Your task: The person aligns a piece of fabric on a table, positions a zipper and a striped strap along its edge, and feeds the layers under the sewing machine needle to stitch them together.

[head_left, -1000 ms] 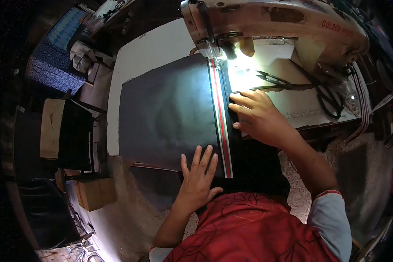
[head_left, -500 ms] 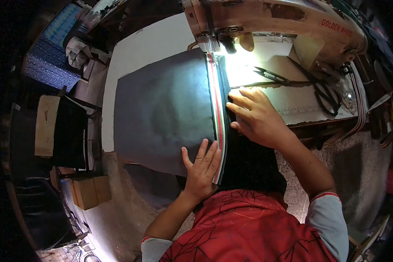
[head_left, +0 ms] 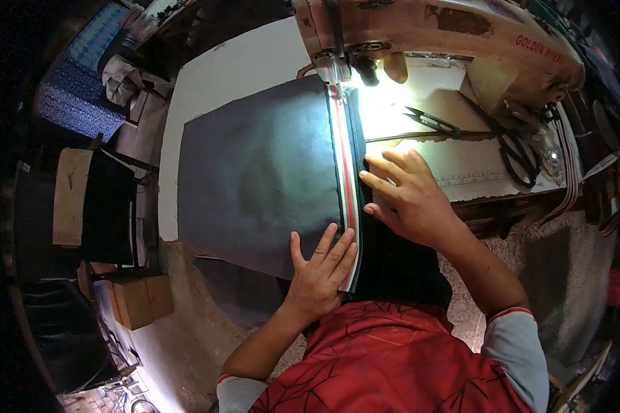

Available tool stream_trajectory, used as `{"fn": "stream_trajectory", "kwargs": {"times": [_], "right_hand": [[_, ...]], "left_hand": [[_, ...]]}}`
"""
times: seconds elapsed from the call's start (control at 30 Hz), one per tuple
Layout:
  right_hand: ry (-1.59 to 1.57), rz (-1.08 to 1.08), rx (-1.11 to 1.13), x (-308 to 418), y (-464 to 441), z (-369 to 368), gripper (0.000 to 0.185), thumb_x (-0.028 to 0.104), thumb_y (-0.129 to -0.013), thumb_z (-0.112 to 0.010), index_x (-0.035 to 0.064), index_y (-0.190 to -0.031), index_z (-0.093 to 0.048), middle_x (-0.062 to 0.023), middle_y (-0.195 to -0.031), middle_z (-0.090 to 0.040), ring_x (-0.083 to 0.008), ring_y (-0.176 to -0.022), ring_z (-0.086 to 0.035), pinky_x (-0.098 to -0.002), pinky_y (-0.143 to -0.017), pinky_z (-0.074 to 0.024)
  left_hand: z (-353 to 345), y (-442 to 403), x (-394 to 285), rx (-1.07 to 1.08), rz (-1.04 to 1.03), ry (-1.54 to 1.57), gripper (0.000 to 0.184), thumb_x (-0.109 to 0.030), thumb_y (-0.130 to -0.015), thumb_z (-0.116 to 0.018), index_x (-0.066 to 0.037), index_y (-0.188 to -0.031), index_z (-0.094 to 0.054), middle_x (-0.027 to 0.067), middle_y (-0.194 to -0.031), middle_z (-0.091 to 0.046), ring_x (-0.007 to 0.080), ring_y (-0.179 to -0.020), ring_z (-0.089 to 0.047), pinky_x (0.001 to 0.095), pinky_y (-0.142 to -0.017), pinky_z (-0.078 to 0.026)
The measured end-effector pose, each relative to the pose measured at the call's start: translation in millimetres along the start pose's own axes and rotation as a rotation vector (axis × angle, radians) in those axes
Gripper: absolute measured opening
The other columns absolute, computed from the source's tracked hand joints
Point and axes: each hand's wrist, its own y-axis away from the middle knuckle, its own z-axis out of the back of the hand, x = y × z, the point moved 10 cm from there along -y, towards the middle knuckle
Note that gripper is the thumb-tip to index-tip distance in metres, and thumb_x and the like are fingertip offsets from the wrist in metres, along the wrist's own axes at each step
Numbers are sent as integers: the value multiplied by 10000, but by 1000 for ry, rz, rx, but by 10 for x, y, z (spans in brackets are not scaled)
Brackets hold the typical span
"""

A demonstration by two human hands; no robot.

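A dark grey fabric panel (head_left: 262, 172) lies on the sewing machine table. Along its right edge runs a striped tape (head_left: 346, 180) in white, red and green, its far end under the needle area of the sewing machine (head_left: 420, 31). My left hand (head_left: 322, 270) rests flat, fingers spread, on the near part of the panel, with its fingertips over the tape. At the panel's right edge is my right hand (head_left: 410, 196), fingers stretched out and fingertips touching the dark edge beside the tape. Neither hand is closed around anything.
Thread snips (head_left: 432, 121) and large black scissors (head_left: 510, 148) lie right of the machine's needle. Striped tape strands (head_left: 566, 165) hang over the table's right end. At left are a cardboard box (head_left: 141, 301) and a stool-like stand (head_left: 93, 199). A bright lamp lights the needle area.
My left hand has shifted slightly right, its fingers now further over the striped tape. My right hand sits slightly lower along the edge. The whole view has shifted a little.
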Motion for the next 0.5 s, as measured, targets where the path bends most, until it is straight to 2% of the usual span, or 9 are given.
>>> {"fn": "stream_trajectory", "kwargs": {"times": [0.37,0.47,0.5], "right_hand": [[-28,-5,-7,-35,10,10,496,253,-796,-779,66,-1229,-626,-130,-1357,-560,-358,-1278,-484,-533,-1096,-358],[-38,-5,-7,-44,16,8,494,255,-797,-779,66,-1228,-627,-129,-1368,-552,-357,-1283,-479,-538,-1100,-353],[-43,-5,-5,-46,17,8,495,257,-798,-779,67,-1229,-628,-128,-1374,-547,-356,-1285,-477,-539,-1101,-352]], "left_hand": [[57,-24,-9,34,-41,-33,584,-119,-801,-617,-30,-1376,-567,130,-1551,-440,333,-1486,-329,745,-1115,26],[95,-50,-32,54,-58,-81,531,-195,-845,-637,-27,-1346,-587,138,-1538,-452,331,-1478,-341,740,-1115,28],[183,-89,-66,42,-60,12,510,-259,-855,-652,-29,-1307,-603,141,-1500,-485,330,-1439,-393,729,-1115,-32]]}}
